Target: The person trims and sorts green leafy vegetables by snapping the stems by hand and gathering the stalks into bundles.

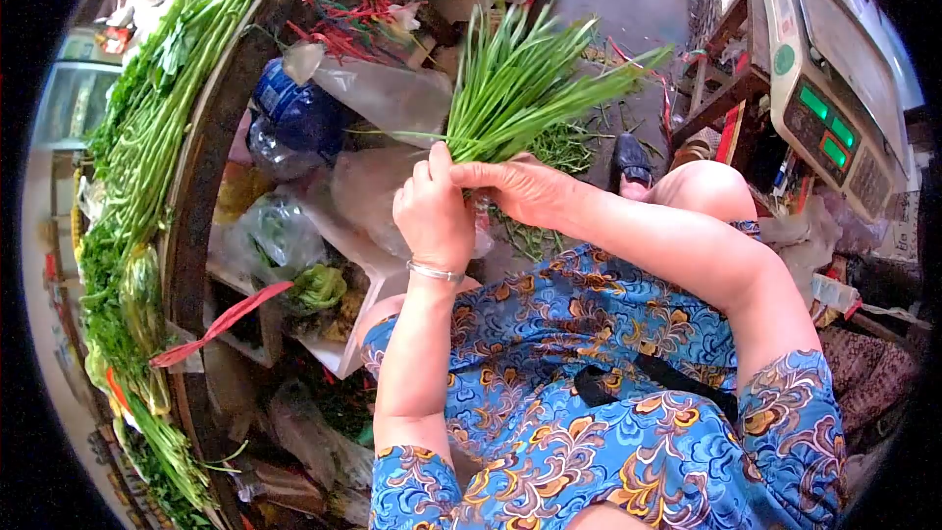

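A bunch of long green leafy stalks (525, 79) fans out upward and to the right in front of me. Its base is gripped in my left hand (432, 211), which wears a silver bracelet on the wrist. My right hand (525, 186) comes from the right and closes round the lower stalks, its thumb pointing to my left hand. The two hands meet at the base of the bunch, and the stalk ends are mostly hidden behind the fingers.
Vegetables lie on a long shelf (201, 167) at left. Below it are a blue bottle (294, 103), plastic bags and a white foam box (363, 309). Red ties (363, 25) are at the top. A scale (819, 118) stands at right. Cut stalks litter the floor.
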